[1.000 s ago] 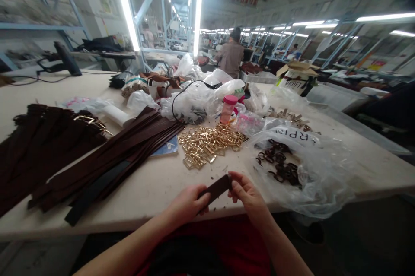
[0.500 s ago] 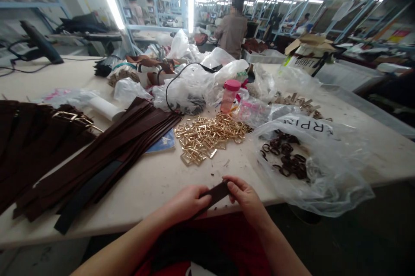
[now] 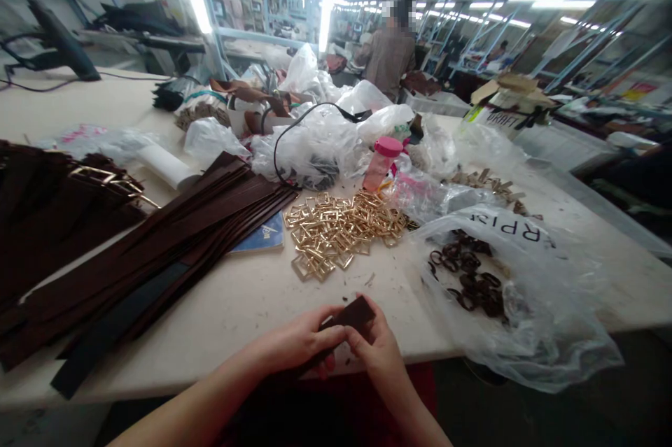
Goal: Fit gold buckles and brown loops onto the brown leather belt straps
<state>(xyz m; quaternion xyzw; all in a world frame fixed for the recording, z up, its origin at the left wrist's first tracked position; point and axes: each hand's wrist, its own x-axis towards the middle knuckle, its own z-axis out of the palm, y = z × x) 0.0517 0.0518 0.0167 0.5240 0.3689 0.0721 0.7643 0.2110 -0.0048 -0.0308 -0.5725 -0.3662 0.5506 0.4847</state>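
Note:
A dark brown strap (image 3: 358, 314) is held over the table's front edge. My left hand (image 3: 302, 341) grips it from the left, thumb on top. My right hand (image 3: 374, 338) is closed round the strap near its end, the two thumbs close together. Beyond the hands lies a pile of gold-coloured rectangular buckles (image 3: 341, 226). A stack of long dark brown straps (image 3: 194, 230) slants across the table on the left. To the right, a clear plastic bag (image 3: 551, 307) holds small dark brown loops (image 3: 475, 282).
A pink-lidded bottle (image 3: 381, 164) stands behind the buckles, with plastic bags (image 3: 320, 146) heaped around it. More brown straps with gold buckles (image 3: 57, 216) lie at far left. A blue booklet (image 3: 260, 237) is partly under the strap stack. A person (image 3: 388, 59) stands in the background.
My hands have come closer together on the strap, and its end now points up between them. The whole view has shifted slightly.

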